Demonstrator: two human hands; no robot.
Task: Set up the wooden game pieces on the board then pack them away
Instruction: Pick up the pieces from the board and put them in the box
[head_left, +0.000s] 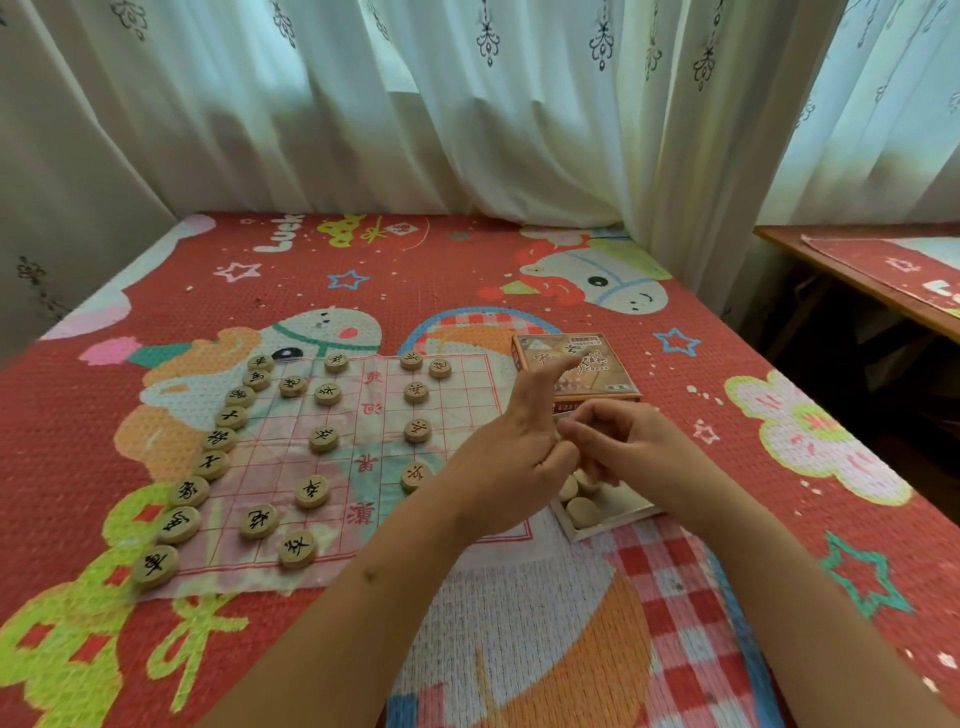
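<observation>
A thin paper game board (363, 530) lies on the red mat. Several round wooden pieces stand on it: a curved line down its left edge (210, 464) and others spread over the grid (417, 430). A small open wooden tray (615, 519) right of the board holds a few blank-faced pieces (577, 508). My left hand (511, 457) is raised over the board's right edge with its index finger straight. My right hand (631, 441) hovers over the tray, its curled fingertips meeting my left thumb. Whether it holds a piece is hidden.
The printed box lid (571, 364) lies just beyond the tray. White curtains (467, 130) hang along the far side of the bed. A wooden table (857, 275) stands at the right, across a dark gap.
</observation>
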